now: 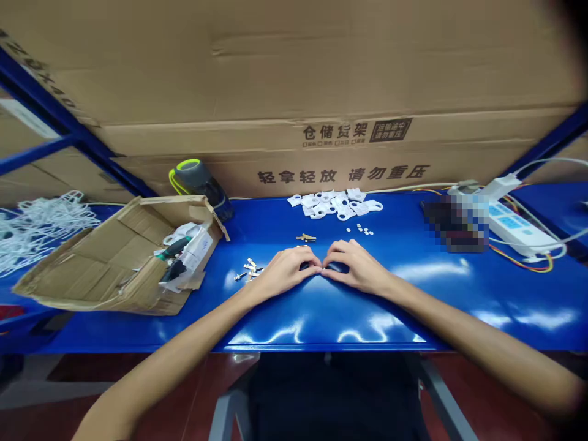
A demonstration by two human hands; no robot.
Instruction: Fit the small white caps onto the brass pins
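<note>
My left hand [289,269] and my right hand [356,268] meet fingertip to fingertip low over the blue table. Thumbs and forefingers of both are pinched together around something too small to make out; a tiny pale spot shows between them. Just beyond the left hand lie a few brass-coloured pins [306,238]. Several small metal fittings [249,267] are scattered to its left, partly hidden by the forearm. Several tiny white rings [366,231] lie beyond the right hand. Farther back is a heap of flat white pieces with round holes [337,202].
An open cardboard box [105,257] holding a green-handled tool [177,247] and plastic bags stands at left. Behind it are a dark cylinder with a lime loop [199,184] and white cords [50,226]. A power strip [517,226] with cables lies right. Large cardboard [275,73] walls the back.
</note>
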